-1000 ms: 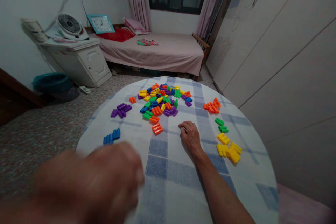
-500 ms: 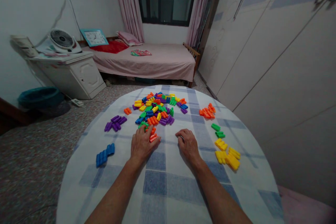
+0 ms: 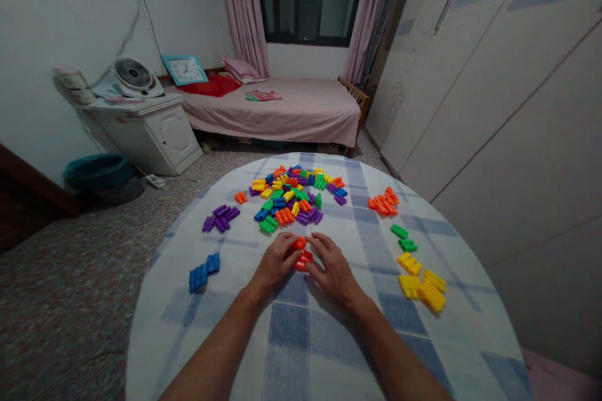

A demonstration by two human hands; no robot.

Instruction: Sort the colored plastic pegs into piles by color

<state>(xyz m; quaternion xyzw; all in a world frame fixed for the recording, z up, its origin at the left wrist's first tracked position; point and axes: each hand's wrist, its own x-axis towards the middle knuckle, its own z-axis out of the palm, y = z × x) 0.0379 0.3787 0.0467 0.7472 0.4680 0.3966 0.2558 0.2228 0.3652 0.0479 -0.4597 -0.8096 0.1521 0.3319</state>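
Observation:
Orange plastic building blocks (image 3: 303,260) lie between my hands near the middle of the table. My left hand (image 3: 276,261) has its curled fingers and thumb against their left side. From the right, my right hand (image 3: 335,268) closes in with bent fingers and thumb touching the same blocks. Parts of these blocks are hidden by the fingertips. Just beyond my hands spreads a heap of mixed blocks (image 3: 285,197) in orange, yellow, green, blue and purple. Green blocks (image 3: 268,224) form its near edge.
Purple blocks (image 3: 221,218) and blue blocks (image 3: 204,272) lie to the left on the checked tablecloth (image 3: 286,351). On the right are groups of orange blocks (image 3: 383,202), green blocks (image 3: 404,238) and yellow blocks (image 3: 423,288). A bed (image 3: 301,113) stands beyond the round table.
My left hand has come away from the heap's near edge, bringing orange blocks toward the middle. My right hand has moved in to meet them. The camera view has shifted slightly left.

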